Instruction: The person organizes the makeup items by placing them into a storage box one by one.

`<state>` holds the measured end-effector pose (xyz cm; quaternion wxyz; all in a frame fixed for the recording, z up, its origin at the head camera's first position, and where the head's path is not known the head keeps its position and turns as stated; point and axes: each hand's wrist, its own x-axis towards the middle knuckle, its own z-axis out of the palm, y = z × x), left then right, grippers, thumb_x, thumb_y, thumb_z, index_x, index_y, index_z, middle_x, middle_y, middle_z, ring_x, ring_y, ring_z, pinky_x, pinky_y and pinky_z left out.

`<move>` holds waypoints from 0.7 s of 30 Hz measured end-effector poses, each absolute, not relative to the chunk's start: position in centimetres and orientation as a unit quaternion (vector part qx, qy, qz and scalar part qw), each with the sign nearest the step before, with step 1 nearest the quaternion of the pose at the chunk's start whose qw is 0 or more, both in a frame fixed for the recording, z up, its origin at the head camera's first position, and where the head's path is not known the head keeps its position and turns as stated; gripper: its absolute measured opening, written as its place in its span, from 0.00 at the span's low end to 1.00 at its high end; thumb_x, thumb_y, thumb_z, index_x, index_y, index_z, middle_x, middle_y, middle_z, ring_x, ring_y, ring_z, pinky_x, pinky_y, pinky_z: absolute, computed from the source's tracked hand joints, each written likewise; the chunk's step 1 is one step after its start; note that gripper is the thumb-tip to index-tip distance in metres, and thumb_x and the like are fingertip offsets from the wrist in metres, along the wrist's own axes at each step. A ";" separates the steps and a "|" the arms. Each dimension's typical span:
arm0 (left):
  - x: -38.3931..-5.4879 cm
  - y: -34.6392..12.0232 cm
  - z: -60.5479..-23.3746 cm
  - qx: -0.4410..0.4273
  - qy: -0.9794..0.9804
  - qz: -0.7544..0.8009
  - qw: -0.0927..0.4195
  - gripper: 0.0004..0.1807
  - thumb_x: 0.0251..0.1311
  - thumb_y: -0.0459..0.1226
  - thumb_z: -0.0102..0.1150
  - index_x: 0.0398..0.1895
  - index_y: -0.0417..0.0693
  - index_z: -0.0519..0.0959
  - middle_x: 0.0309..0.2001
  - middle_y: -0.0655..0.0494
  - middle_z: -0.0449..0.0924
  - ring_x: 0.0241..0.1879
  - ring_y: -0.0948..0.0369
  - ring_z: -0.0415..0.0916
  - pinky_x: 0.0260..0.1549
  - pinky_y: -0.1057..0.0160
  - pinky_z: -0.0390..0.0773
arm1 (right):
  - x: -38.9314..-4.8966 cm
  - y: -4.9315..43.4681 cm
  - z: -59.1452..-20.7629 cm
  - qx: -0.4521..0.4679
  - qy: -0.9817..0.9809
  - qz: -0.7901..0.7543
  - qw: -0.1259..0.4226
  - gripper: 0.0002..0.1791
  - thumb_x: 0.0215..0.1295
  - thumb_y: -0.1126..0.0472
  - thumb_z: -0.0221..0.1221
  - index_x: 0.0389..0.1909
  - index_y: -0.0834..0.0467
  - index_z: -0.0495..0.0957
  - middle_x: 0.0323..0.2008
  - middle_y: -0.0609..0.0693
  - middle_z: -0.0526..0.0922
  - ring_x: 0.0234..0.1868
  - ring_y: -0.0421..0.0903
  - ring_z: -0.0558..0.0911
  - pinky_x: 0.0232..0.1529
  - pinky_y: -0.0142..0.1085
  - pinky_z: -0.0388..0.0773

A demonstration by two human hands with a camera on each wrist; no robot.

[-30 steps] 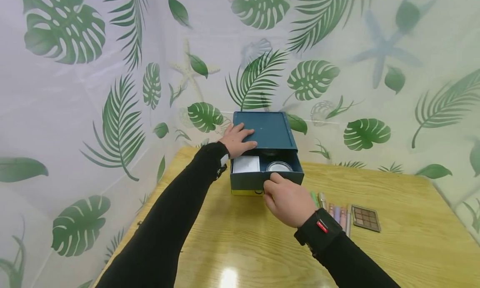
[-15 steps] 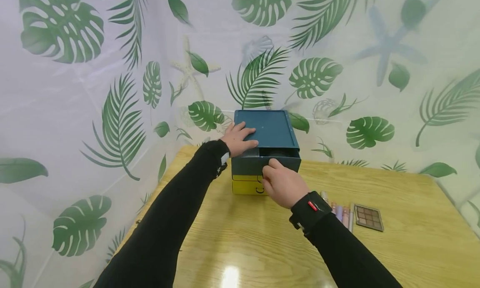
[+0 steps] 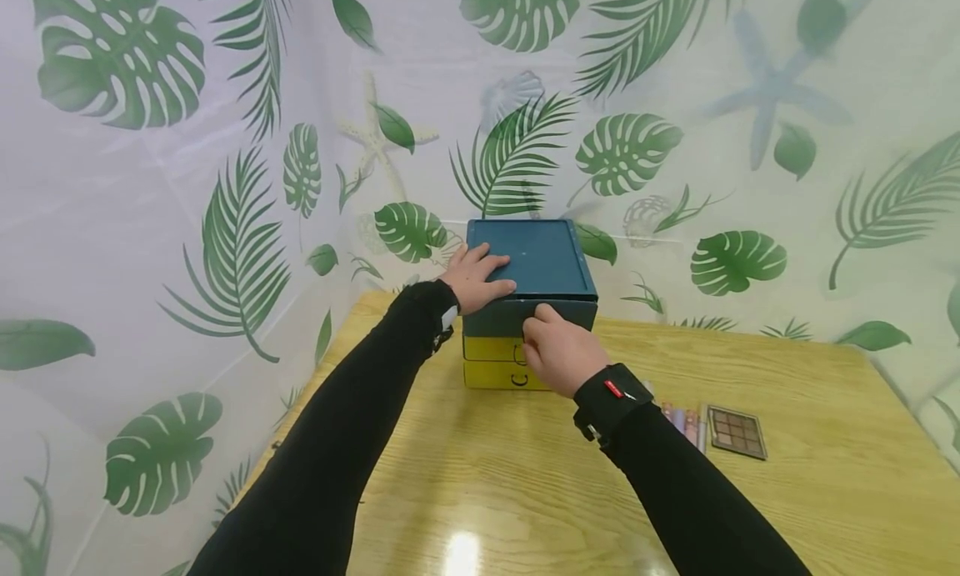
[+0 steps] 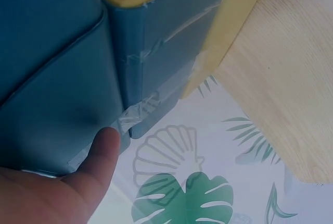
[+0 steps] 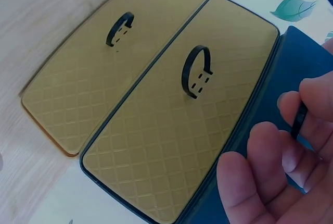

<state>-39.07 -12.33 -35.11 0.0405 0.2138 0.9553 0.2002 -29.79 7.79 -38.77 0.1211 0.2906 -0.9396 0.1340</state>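
Observation:
A small drawer unit with a blue top point(image 3: 536, 255) stands at the back of the table. Its top drawer point(image 3: 498, 319) is pushed nearly flush, a thin dark gap showing above it. My left hand point(image 3: 480, 280) rests on the left side of the blue top with fingers spread; the left wrist view catches one finger against a blue side. My right hand point(image 3: 566, 351) is at the top drawer's front, its fingers pinching a dark pull handle point(image 5: 299, 120). Below are two drawers with yellow fronts point(image 5: 171, 120) and dark loop handles point(image 5: 196, 70). The drawer's contents are hidden.
To the right on the wooden table point(image 3: 450, 476) lie an eyeshadow palette point(image 3: 737, 432) and several slim pink, purple and silver tubes point(image 3: 684, 422), partly behind my right wrist. A leaf-patterned sheet point(image 3: 412, 142) hangs close behind and left.
The top drawer has slid inward from well out to almost closed, hiding the white box and round item inside. My right hand moved forward with it; my left hand stayed put.

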 end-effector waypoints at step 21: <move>-37.3 -12.3 -33.8 0.197 0.960 0.196 0.044 0.34 0.78 0.55 0.45 0.81 0.56 0.56 0.82 0.47 0.41 0.80 0.49 0.33 0.82 0.58 0.26 | -30.6 7.7 -40.4 0.261 -0.934 0.209 0.127 0.07 0.77 0.57 0.57 0.44 0.57 0.79 0.42 0.52 0.73 0.33 0.45 0.73 0.33 0.36 0.80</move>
